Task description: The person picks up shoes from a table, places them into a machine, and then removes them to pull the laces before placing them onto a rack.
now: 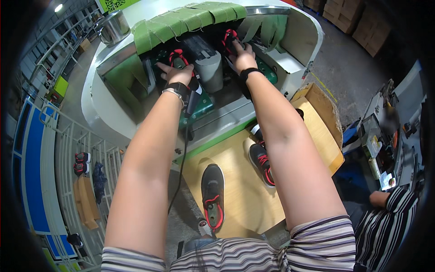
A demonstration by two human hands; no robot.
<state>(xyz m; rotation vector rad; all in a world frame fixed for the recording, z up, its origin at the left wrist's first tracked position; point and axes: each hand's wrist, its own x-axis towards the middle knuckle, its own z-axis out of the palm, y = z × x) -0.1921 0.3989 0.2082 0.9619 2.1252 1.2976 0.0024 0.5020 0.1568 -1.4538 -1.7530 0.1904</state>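
At the mouth of a white rounded machine [97, 102], my left hand [177, 75] holds the heel end of a dark shoe with a red collar [176, 55]. Its index finger sticks out to the left. Further right, my right hand [242, 56] has its fingers around another red-collared shoe [230, 36]. The toes of both shoes are hidden inside. Between them stands a grey block-shaped housing [209, 70]. Green plates [201, 106] lie beneath the hands. A dark tool with a cable [192, 100] hangs by my left wrist.
Green fabric strips [190, 22] hang over the machine's opening. On the wooden board [244, 208] below lie a black-and-red shoe [213, 195] and another like it [262, 163]. A cardboard box [324, 106] stands right. A person's striped sleeve [401, 204] shows at lower right; a metal rack [68, 149] stands left.
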